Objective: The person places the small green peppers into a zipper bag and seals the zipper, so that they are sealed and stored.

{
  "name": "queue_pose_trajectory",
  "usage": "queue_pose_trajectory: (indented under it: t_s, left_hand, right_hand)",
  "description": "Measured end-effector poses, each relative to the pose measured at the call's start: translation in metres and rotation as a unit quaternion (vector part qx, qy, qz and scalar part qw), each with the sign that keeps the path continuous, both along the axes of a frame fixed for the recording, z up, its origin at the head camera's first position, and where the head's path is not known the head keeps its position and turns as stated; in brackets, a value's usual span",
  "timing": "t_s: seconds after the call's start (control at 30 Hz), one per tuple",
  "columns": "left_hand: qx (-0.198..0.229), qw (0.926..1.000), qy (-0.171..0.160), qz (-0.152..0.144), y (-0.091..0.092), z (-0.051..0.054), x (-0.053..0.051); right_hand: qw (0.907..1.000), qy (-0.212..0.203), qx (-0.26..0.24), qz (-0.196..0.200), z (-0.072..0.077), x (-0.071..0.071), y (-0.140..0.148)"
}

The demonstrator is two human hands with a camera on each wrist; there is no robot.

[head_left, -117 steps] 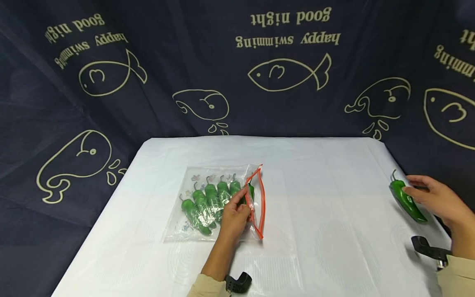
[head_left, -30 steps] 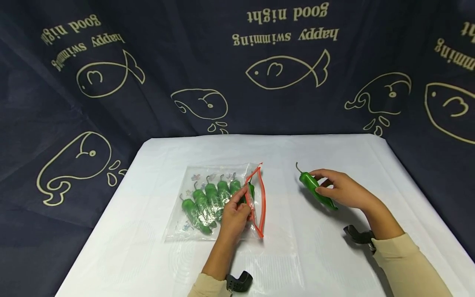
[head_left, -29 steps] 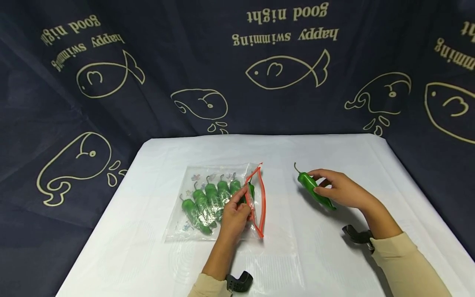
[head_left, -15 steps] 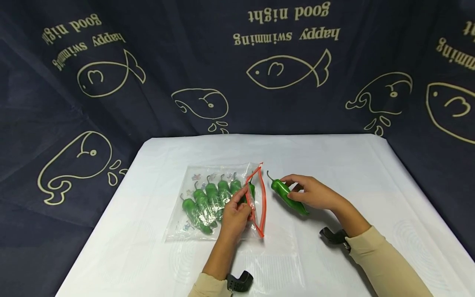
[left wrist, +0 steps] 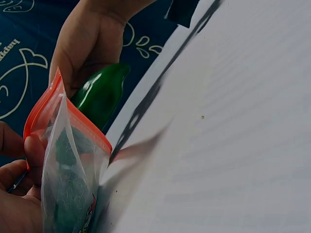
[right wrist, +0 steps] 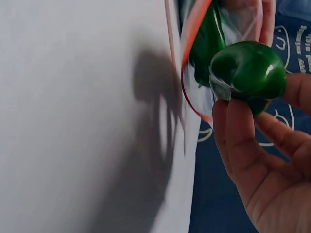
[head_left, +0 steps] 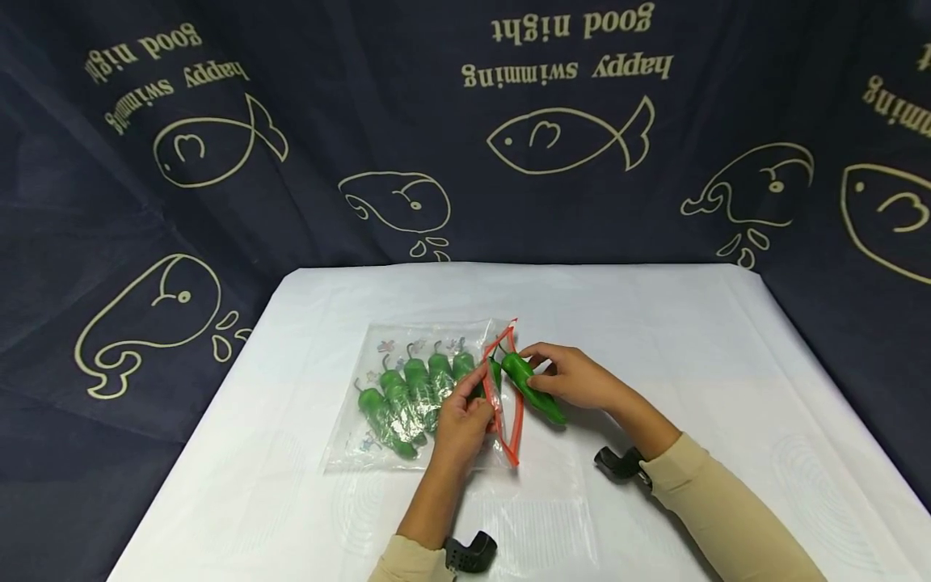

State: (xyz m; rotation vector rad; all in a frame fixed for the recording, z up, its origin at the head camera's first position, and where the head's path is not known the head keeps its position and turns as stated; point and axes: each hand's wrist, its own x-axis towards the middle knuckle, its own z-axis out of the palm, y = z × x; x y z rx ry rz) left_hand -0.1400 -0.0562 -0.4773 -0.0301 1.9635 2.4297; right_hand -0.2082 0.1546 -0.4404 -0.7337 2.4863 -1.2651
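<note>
A clear zip bag (head_left: 345,453) with a red-edged mouth lies on the table, holding several green peppers (head_left: 416,384) side by side. My left hand (head_left: 461,420) pinches the near-left edge of the bag's mouth, which gapes to the right. In my right hand (head_left: 570,378) is another green pepper (head_left: 534,392), gripped between thumb and fingers, its stem end at the red mouth. The right wrist view shows this held pepper (right wrist: 250,70) in front of the red rim (right wrist: 194,34), with one bagged pepper (right wrist: 209,43) behind it. My left hand covers part of the bagged peppers.
A white cloth covers the table (head_left: 676,339). Behind and beside it hangs a dark blue curtain (head_left: 407,65) with fish and whale prints. Black wrist mounts (head_left: 471,553) sit on both forearms.
My right hand has carried the pepper from the table's right edge leftward to the bag's mouth. The left hand and the bag have stayed in place.
</note>
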Motion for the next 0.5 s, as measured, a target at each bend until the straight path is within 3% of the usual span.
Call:
queue_pose_trajectory:
  t_s: [0.5]
  left_hand:
    - [0.008, 1.0000, 0.000, 0.000, 0.000, 0.003, 0.001]
  right_hand:
    - [0.9926, -0.067, -0.093, -0.041, -0.008, -0.001, -0.031]
